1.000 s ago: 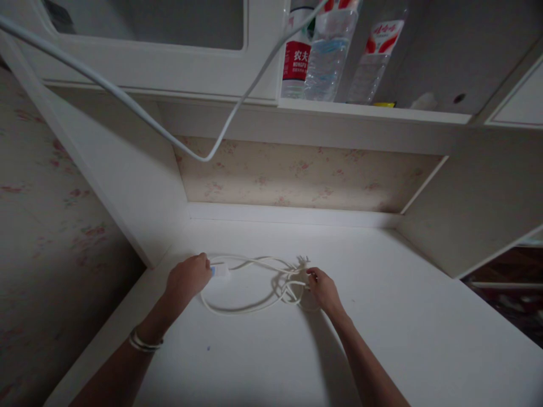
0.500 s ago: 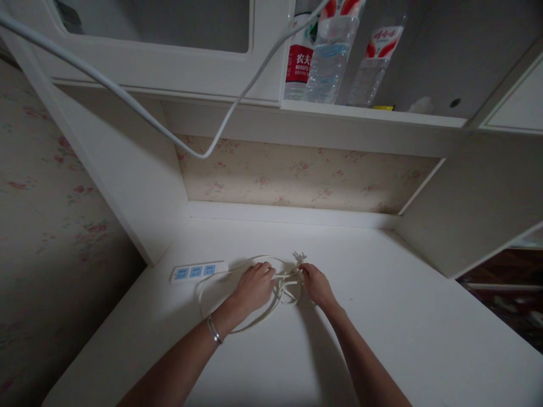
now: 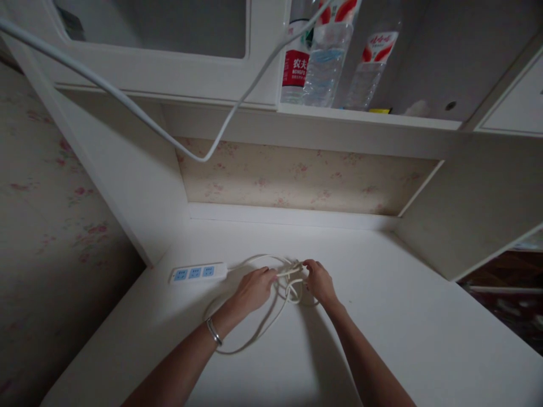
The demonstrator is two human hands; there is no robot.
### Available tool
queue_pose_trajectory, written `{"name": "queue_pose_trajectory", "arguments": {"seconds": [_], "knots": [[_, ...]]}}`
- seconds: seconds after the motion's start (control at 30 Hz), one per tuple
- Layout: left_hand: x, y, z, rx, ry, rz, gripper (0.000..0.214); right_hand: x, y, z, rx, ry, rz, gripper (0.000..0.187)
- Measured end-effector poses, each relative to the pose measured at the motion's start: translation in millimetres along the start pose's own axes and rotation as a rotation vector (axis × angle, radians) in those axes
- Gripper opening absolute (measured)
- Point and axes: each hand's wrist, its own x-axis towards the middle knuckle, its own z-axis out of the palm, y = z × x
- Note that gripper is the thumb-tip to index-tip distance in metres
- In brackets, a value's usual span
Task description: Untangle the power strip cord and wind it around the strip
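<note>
A white power strip (image 3: pixel 199 273) with several blue sockets lies on the white desktop (image 3: pixel 407 316), left of my hands. Its long white cord (image 3: pixel 254 339) runs out in loops and gathers in a tangle between the hands. My left hand (image 3: pixel 257 288), with a silver bracelet at the wrist, is closed on a strand of the cord. On the far right of the tangle my right hand (image 3: pixel 319 281) pinches the cord with thumb and forefinger. Its other fingers are curled, and the cord's plug end is mostly hidden behind the fingertips.
A thick white cable (image 3: pixel 139 113) hangs across the upper left, close to the camera. Plastic bottles (image 3: pixel 326 62) stand on the open shelf above the desk. Cabinet side panels (image 3: pixel 479 192) bound the desk on both sides.
The front loop of cord has slid nearer to me, and strands in the tangle have shifted apart. My right hand has moved slightly right; the plug end shows less now.
</note>
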Motion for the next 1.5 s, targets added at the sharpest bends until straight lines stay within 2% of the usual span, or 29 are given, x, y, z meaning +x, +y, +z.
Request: {"name": "queue_pose_trajectory", "arguments": {"seconds": [0.13, 0.27, 0.4, 0.5, 0.6, 0.67, 0.73, 0.77, 0.8, 0.9, 0.93, 1.0, 1.1, 1.2, 1.33, 1.43, 1.5], "knots": [[-8.6, 4.2, -5.4, -0.14, 0.053, 0.021, 0.028, 1.4, -8.7, 0.1, 0.019, 0.007, -0.028, 0.037], [-10.0, 8.5, -2.1, -0.266, 0.064, 0.05, 0.027, 1.9, -14.8, -2.6, 0.043, 0.01, -0.123, 0.034], [-6.3, 10.5, -4.8, -0.443, 0.195, 0.022, 0.026, 7.0, -8.8, -0.1, 0.147, 0.033, -0.119, 0.033], [-5.2, 9.0, -15.9, -0.546, 0.3, -0.054, 0.029, 10.2, -0.6, 3.4, 0.174, 0.064, -0.083, 0.033], [-7.6, 7.1, -31.9, -0.637, 0.346, -0.131, 0.029, 6.5, -2.6, 1.0, 0.18, 0.108, -0.074, 0.032], [-9.5, 8.2, -42.8, -0.75, 0.352, -0.184, 0.028, -3.7, -15.9, -6.9, 0.201, 0.177, -0.087, 0.032], [-10.0, 12.4, -52.7, -0.918, 0.325, -0.227, 0.03, -22.3, -40.3, -18.9, 0.323, 0.22, -0.12, 0.033], [-9.4, 15.6, -57.2, -1.006, 0.304, -0.236, 0.031, -34.3, -55.6, -25.5, 0.443, 0.191, -0.147, 0.033], [-8.3, 19.4, -61.3, -1.086, 0.281, -0.234, 0.031, -47.3, -71.9, -31.5, 0.593, 0.074, -0.174, 0.033], [-2.2, 31.1, -71.0, -1.252, 0.246, -0.205, 0.028, -82.6, -117.4, -41.6, 0.966, -0.377, -0.233, 0.037], [0.3, 34.4, -73.4, -1.292, 0.249, -0.203, 0.026, -90.1, -128.5, -41.4, 1.075, -0.467, -0.226, 0.041], [4.8, 39.3, -77.3, -1.375, 0.247, -0.227, 0.023, -96.5, -142.2, -37.0, 1.224, -0.513, -0.177, 0.047], [9.4, 42.7, -81.3, -1.479, 0.207, -0.276, 0.023, -89.6, -146.2, -29.4, 1.221, -0.38, -0.107, 0.048], [11.7, 43.6, -83.4, -1.469, 0.119, -0.284, 0.027, -79.4, -144.0, -32.2, 1.1, -0.284, -0.127, 0.038], [14.2, 42.4, -79.1, -1.399, 0.022, -0.212, 0.038, -75.2, -142.5, -54.3, 1.014, -0.201, -0.196, 0.035], [16.8, 35.9, -66.2, -1.395, 0.052, -0.138, 0.04, -72.8, -135.7, -77.2, 0.998, -0.159, -0.17, 0.042], [18.5, 27.3, -52.2, -1.347, 0.102, -0.152, 0.037, -68.9, -125.8, -93.6, 1.024, -0.13, -0.131, 0.045]]}}
